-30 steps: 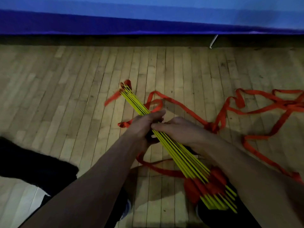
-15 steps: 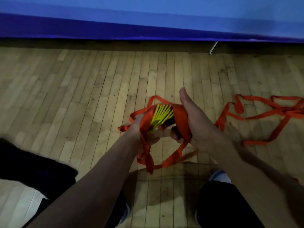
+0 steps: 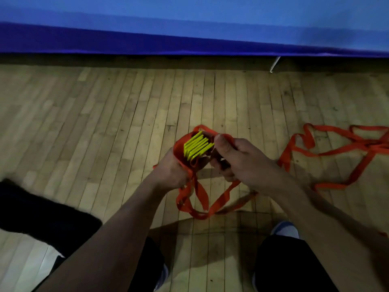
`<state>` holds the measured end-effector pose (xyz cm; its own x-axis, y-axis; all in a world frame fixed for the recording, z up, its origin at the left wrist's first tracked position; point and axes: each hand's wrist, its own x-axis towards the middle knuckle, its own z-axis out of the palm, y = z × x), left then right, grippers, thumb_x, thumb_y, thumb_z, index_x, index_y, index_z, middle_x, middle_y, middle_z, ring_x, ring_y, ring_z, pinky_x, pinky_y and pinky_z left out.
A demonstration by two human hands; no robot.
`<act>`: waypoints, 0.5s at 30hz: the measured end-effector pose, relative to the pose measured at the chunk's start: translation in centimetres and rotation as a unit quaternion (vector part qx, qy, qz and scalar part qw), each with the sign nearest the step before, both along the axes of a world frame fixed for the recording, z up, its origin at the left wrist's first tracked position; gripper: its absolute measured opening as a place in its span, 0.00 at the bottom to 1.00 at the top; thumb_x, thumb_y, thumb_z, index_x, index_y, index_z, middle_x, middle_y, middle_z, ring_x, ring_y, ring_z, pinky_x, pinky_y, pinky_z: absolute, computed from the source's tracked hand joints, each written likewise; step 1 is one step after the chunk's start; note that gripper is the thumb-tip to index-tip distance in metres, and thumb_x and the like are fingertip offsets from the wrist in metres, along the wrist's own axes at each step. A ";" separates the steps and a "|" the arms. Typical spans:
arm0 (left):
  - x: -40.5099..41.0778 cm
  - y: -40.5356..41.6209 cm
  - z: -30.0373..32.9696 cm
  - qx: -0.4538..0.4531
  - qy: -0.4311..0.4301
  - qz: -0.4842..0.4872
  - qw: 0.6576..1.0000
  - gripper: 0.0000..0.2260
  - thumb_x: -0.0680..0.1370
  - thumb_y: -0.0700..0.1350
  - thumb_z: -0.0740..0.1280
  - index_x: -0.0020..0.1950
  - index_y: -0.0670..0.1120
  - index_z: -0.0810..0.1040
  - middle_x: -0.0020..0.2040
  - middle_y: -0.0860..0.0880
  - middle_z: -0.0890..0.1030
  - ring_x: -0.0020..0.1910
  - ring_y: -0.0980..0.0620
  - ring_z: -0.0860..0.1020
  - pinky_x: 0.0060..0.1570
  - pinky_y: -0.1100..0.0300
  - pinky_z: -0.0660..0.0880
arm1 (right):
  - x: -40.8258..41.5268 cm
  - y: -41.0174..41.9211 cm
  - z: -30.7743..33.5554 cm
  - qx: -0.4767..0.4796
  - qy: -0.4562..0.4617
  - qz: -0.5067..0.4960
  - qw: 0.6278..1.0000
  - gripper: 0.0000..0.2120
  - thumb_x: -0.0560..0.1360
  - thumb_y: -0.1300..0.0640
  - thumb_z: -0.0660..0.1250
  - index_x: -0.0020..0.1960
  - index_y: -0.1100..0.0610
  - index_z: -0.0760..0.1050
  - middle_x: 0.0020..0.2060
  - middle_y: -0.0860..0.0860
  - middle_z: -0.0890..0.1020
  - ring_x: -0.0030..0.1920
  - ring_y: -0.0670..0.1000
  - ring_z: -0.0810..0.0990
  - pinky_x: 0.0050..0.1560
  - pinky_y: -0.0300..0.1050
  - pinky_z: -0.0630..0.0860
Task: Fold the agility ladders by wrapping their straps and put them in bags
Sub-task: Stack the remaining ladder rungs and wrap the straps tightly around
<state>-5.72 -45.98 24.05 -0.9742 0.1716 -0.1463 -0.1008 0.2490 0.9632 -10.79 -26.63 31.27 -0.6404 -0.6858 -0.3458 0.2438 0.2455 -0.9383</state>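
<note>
1. The rungs (image 3: 196,146), a yellow stack, sit between the two hands at about waist height over the floor (image 3: 109,123), with their ends turned up toward the person's face, so the stack's long axis runs away and downward, mostly hidden.
2. The left hand (image 3: 171,172) grips the stack from the left and below, fingers curled round it with orange strap (image 3: 195,199) bunched under them.
3. The right hand (image 3: 237,159) is closed on a length of strap right at the stack's right edge, thumb on top.
4. The strap hangs in loops just below both hands, then trails off right along the floor in a loose tangle (image 3: 341,148).
5. I reckon the next wrap must cross the stack's short way, and the right hand, nearer the slack, looks best placed to carry it round.
6. No bag is clearly in sight.
</note>
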 end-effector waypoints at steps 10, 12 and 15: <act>-0.3 0.9 0.1 0.006 0.059 0.060 0.996 0.05 0.75 0.42 0.67 0.49 0.50 0.76 0.43 0.42 0.76 0.43 0.40 0.78 0.43 0.44 0.77 | -1.6 1.3 1.3 -0.056 0.175 -0.292 0.939 0.15 0.83 0.52 0.60 0.41 0.54 0.77 0.29 0.51 0.72 0.30 0.51 0.69 0.29 0.40 0.68; -0.4 1.3 0.0 -0.001 0.043 0.081 0.996 0.06 0.74 0.46 0.70 0.50 0.49 0.77 0.44 0.43 0.79 0.44 0.40 0.80 0.45 0.39 0.79 | -1.9 1.7 0.9 -0.053 0.173 -0.301 0.936 0.14 0.83 0.53 0.60 0.42 0.54 0.77 0.30 0.51 0.73 0.29 0.47 0.69 0.28 0.37 0.68; -0.2 1.5 0.8 -0.007 0.064 0.119 0.991 0.13 0.71 0.52 0.76 0.51 0.51 0.79 0.46 0.57 0.82 0.49 0.54 0.82 0.49 0.55 0.80 | -2.0 2.3 -0.2 0.017 0.200 -0.250 0.947 0.09 0.83 0.52 0.59 0.51 0.49 0.78 0.38 0.48 0.77 0.32 0.40 0.74 0.31 0.31 0.70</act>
<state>-5.95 -44.44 24.89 -0.9976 -0.0661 -0.0187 -0.0345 0.2460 0.9687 -12.81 -24.32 31.06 -0.9666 -0.2554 -0.0235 -0.0358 0.2251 -0.9737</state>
